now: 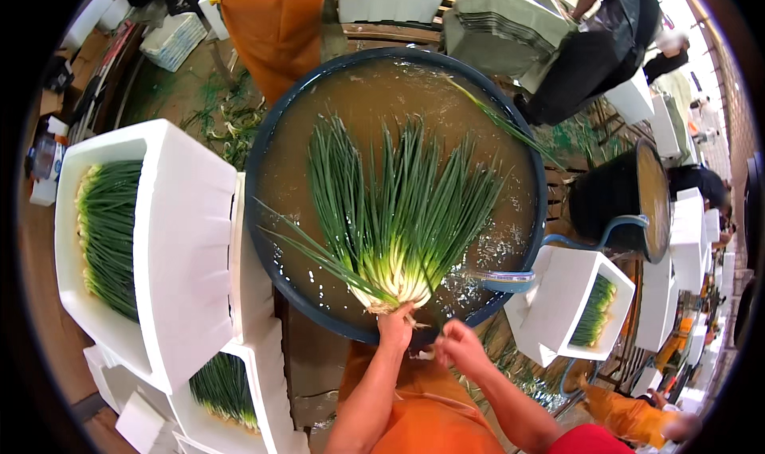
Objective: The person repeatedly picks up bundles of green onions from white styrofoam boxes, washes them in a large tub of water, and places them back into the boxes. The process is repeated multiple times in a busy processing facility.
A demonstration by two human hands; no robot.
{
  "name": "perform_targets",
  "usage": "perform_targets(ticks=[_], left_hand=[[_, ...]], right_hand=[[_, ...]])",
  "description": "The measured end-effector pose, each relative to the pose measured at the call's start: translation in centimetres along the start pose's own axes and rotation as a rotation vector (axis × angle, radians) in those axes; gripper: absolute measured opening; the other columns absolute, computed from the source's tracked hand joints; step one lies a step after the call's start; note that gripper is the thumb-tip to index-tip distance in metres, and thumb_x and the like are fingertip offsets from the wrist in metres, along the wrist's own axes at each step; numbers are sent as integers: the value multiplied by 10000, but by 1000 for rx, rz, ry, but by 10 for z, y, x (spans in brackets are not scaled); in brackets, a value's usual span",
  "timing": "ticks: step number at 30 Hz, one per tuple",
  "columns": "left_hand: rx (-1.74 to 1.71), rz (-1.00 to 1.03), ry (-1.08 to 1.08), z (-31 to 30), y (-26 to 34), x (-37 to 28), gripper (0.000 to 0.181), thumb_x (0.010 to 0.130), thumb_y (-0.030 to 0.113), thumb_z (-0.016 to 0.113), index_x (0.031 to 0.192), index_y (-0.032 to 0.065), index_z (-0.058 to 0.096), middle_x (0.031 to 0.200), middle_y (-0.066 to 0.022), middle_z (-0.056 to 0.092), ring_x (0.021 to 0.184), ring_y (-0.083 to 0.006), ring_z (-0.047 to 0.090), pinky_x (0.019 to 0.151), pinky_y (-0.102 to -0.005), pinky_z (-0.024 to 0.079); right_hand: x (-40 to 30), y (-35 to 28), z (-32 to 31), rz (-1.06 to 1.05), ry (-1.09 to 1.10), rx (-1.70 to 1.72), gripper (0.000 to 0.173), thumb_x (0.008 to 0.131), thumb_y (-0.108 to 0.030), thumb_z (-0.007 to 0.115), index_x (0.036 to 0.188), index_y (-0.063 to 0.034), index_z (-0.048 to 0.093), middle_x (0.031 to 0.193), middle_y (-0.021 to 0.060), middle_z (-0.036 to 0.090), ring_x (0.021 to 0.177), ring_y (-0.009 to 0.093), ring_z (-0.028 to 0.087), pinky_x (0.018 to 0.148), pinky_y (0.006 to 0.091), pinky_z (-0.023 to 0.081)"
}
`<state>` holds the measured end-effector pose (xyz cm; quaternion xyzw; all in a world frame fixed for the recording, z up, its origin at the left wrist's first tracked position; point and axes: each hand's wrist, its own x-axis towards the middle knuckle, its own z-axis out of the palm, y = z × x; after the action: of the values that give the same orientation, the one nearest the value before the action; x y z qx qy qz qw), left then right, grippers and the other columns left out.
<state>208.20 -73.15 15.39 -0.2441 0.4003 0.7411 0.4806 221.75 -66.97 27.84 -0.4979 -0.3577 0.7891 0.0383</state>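
My left hand [395, 330] grips a large bunch of green onions [400, 227] by the white root end. The green leaves fan out away from me over the muddy water of a round dark-blue tub [258, 215]. One loose stalk sticks out to the left of the bunch. Just right of the roots, at the tub's near rim, my right hand [460, 347] has its fingers curled. A thin dark leaf runs down near its fingertips; whether they pinch it is unclear. On the tub's right side, a blue hose [508, 282] reaches over the rim.
White foam boxes holding green onions stand at left [185, 251], lower left [272, 382] and right [574, 304]. A black water-filled barrel [603, 197] is at right. A person in an orange apron [275, 30] stands across the tub; another in dark clothes [588, 60] is at upper right.
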Motion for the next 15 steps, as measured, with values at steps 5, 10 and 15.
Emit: perform_targets(ticks=[5,10,15], left_hand=[[-68,-78,-59,-1,6,-1,206,890,-40,621,1088,16,624,1021,-79,660,894,-216,663,715,-333,545],[-211,-278,-81,-3,20,-9,185,962,125,630,1143,102,602,1043,-35,647,907,-215,659,741,-358,577],[-52,-18,-21,-10,10,-2,333,992,260,642,1229,35,578,1102,-84,664,867,-189,675,699,-346,582]], right_hand=[[108,-89,84,-538,420,-1110,418,804,-348,764,852,6,546,726,193,631,704,347,664,624,465,505],[158,-65,80,-559,344,-1178,282,821,-246,669,972,-9,651,814,237,690,751,430,668,718,484,548],[125,-33,56,-575,56,-798,151,905,-139,640,898,2,584,690,50,532,659,134,542,597,321,463]])
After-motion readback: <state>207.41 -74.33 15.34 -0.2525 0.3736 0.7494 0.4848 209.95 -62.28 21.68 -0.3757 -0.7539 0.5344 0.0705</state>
